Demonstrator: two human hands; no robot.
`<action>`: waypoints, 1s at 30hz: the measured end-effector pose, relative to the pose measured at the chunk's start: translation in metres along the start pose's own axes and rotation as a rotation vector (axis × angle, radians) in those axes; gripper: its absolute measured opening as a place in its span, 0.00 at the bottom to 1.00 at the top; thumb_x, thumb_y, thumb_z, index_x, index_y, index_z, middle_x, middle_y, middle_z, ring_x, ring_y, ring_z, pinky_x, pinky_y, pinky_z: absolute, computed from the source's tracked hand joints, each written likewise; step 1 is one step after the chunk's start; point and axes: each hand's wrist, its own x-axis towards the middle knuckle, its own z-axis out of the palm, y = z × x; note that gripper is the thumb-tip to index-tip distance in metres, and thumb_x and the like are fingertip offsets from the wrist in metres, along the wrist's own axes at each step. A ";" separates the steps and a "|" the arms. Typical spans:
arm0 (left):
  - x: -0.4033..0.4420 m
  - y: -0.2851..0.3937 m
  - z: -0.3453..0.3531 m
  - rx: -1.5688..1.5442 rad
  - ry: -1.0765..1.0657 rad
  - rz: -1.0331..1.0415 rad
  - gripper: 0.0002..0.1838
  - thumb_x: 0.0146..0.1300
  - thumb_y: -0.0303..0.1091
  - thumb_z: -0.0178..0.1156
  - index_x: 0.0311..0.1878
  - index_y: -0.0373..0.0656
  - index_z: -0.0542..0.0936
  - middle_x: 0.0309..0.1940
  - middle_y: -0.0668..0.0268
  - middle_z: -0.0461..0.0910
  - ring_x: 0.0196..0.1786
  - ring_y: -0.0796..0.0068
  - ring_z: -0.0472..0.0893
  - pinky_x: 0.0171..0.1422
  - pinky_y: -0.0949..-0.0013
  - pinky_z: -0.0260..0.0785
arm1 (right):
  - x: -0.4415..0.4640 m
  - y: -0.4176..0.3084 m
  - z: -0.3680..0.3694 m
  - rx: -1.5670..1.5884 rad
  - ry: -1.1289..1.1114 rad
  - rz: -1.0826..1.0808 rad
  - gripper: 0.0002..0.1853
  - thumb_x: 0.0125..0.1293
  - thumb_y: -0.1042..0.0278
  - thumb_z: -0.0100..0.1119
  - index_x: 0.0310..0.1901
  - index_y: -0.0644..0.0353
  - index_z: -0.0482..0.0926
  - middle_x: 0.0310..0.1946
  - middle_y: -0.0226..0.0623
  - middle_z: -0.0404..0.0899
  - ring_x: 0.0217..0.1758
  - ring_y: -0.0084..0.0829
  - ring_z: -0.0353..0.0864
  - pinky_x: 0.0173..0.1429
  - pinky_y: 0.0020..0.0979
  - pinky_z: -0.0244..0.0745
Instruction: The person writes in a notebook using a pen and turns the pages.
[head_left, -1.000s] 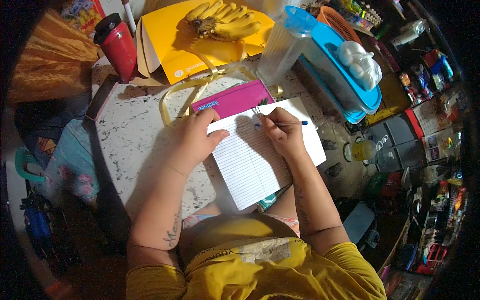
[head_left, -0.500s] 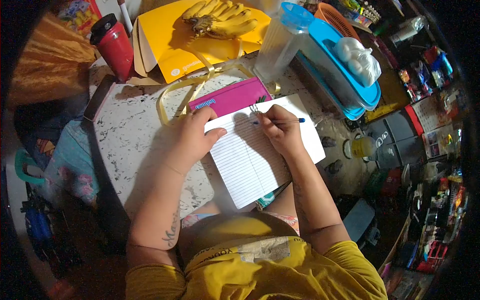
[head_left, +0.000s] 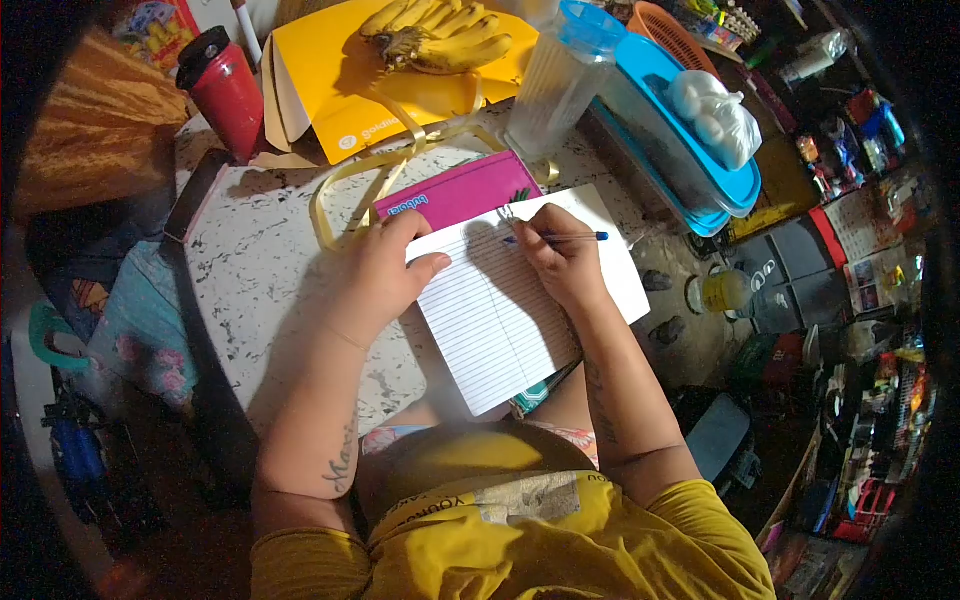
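Observation:
A ruled notebook (head_left: 490,335) lies tilted over the table's front edge, overhanging my lap. My right hand (head_left: 562,258) is closed around a clear ballpoint pen (head_left: 585,237) with a blue end, its tip toward the upper part of the lined page. My left hand (head_left: 385,270) grips the notebook's upper left corner, thumb on the page and fingers curled by the top edge. Just beyond the notebook is a magenta pouch (head_left: 460,190), partly covered by it. Shadow from my right hand darkens the page, so any writing there is hard to make out.
Bananas (head_left: 440,40) rest on a yellow envelope (head_left: 340,100) beside a red tumbler (head_left: 225,95). Gold ribbon (head_left: 325,205) curls near the pouch. To the right stand a clear pitcher (head_left: 560,80) and a blue-lidded container (head_left: 650,90) bearing a plastic bag (head_left: 715,120). A phone (head_left: 195,195) sits at the left edge.
The view has shifted very slightly. My right hand and the pen have barely moved over the page, and my left hand keeps its place on the notebook.

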 end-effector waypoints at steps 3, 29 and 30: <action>0.000 0.000 -0.001 -0.008 -0.012 -0.005 0.13 0.60 0.28 0.73 0.44 0.39 0.79 0.39 0.54 0.86 0.44 0.58 0.86 0.53 0.59 0.77 | 0.000 0.004 0.000 -0.008 -0.021 -0.032 0.13 0.73 0.72 0.66 0.30 0.61 0.75 0.25 0.23 0.72 0.31 0.18 0.66 0.35 0.24 0.63; 0.000 0.000 -0.001 -0.049 -0.019 0.035 0.12 0.62 0.28 0.72 0.45 0.39 0.78 0.38 0.57 0.85 0.43 0.64 0.85 0.52 0.62 0.76 | 0.002 0.012 -0.002 -0.056 0.038 -0.036 0.08 0.65 0.73 0.64 0.30 0.62 0.75 0.23 0.40 0.76 0.30 0.32 0.74 0.38 0.37 0.73; 0.000 0.000 -0.001 -0.048 -0.019 0.035 0.12 0.62 0.28 0.72 0.45 0.39 0.78 0.38 0.57 0.85 0.43 0.64 0.85 0.52 0.62 0.76 | 0.002 0.010 -0.002 -0.055 0.038 -0.036 0.08 0.65 0.73 0.64 0.30 0.62 0.75 0.23 0.40 0.76 0.30 0.32 0.74 0.38 0.37 0.73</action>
